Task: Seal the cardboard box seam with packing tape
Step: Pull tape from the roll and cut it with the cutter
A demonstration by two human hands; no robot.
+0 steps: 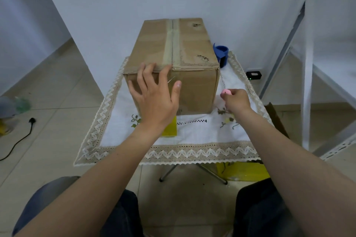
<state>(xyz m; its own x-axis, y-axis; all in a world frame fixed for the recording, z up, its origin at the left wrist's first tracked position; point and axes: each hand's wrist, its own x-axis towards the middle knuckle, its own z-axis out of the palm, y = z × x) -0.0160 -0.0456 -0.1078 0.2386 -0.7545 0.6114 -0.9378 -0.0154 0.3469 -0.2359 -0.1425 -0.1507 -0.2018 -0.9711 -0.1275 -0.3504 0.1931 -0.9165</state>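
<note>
A brown cardboard box [190, 44] stands on a small table with a white lace-edged cloth [192, 132]. A strip of clear tape [170, 44] runs along the box's top centre seam and folds over the near edge. My left hand [154, 94] lies spread and flat against the box's near face, fingertips at the top edge by the tape end. My right hand [236, 100] is closed around a small pink object [225, 92], to the right of the box and just above the cloth. A blue tape dispenser [221, 54] sits behind the box's right side.
A yellow object [170, 131] lies on the cloth under my left wrist. A white metal shelf frame [308, 63] stands at the right, with a brown cardboard piece [277, 119] beside the table. A black cable and plug [31, 121] lie on the tiled floor at left.
</note>
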